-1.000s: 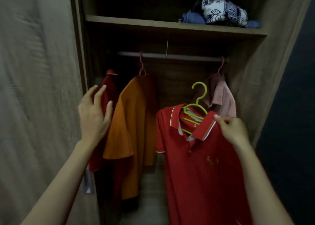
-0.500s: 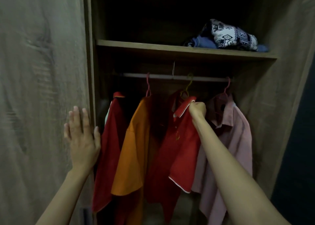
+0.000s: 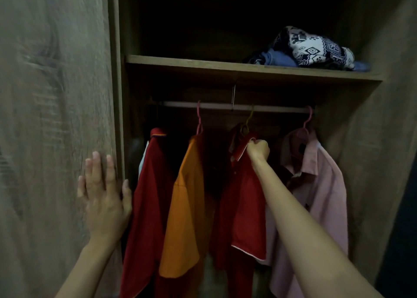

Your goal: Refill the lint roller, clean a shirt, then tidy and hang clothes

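The head view looks into a wardrobe. Its shelf holds folded clothes at the right. The rail carries four shirts. The right hand, arm stretched far, pinches the red shirt at its collar. The left hand lies flat on the door edge, fingers spread.

- You stood at a home bedroom wardrobe, its wood-grain panels framing a dim interior
- Shirts hung from plastic hangers on a metal rail
- Above it, a shelf held folded clothes, one boldly patterned
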### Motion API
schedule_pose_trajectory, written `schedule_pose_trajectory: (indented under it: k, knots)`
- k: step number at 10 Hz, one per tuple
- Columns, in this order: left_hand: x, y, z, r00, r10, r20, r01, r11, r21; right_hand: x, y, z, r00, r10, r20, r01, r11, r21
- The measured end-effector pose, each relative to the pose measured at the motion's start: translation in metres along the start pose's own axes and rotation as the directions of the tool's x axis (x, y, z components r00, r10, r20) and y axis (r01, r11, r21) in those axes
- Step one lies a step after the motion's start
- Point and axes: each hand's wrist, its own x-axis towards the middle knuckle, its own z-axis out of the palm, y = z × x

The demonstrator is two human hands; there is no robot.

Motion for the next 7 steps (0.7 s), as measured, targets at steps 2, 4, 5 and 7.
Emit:
schedule_pose_trajectory:
  k: [2, 4, 5, 7]
  knots:
    - [-0.001, 0.0, -0.001, 1.0, 0.006, 0.008, -0.006, 1.0, -0.013, 0.0, 0.011, -0.016, 0.98, -0.142, 0.143, 0.158, 0.981, -0.113]
    - [0.001, 0.002, -0.002, 1.0, -0.007, 0.004, 0.007, 1.0, -0.03, -0.038, 0.036, -0.034, 0.902, -0.425, 0.077, 0.431, 0.897, -0.101]
    - [0.001, 0.001, -0.004, 0.999, -0.023, 0.043, 0.024, 0.999, -0.037, -0.102, 0.045, -0.036, 0.816, -0.56, -0.146, 0.572, 0.818, 0.06]
    - [0.002, -0.005, -0.022, 0.976, 0.041, 0.216, -0.033, 0.999, -0.041, -0.282, 0.103, 0.017, 0.822, -0.569, 0.027, 0.552, 0.808, 0.208]
